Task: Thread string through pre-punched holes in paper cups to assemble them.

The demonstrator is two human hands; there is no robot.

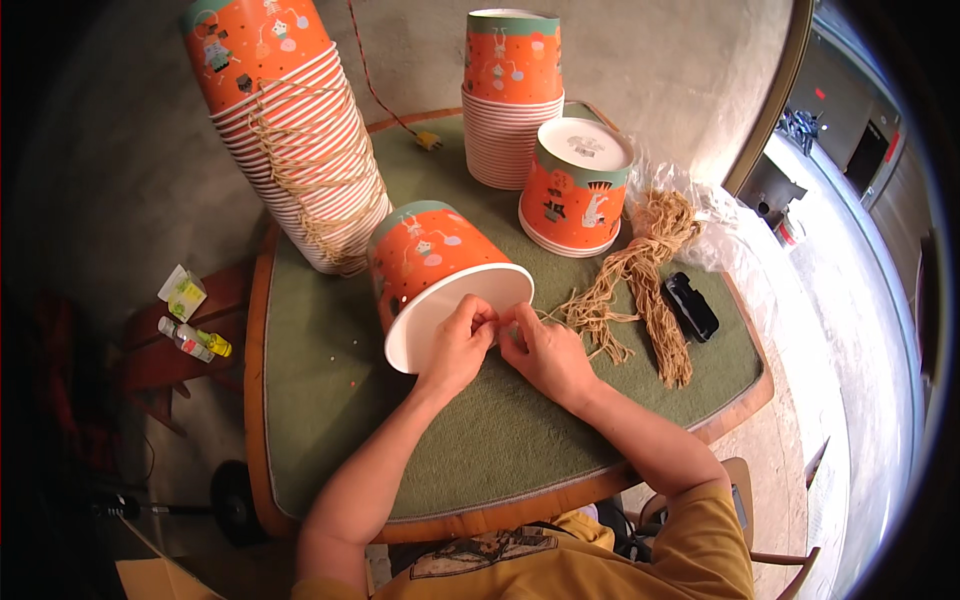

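Head view: hands pinched at cup rim

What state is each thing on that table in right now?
Bucket: on its side, mouth toward the person, both hands at its rim.
Left hand: pinching at the rim.
Right hand: pinching twine.
Twine bundle: loose, lying flat.
Tall stack: leaning, upside down.

Orange cartoon-printed paper bucket, tan twine, green tabletop.
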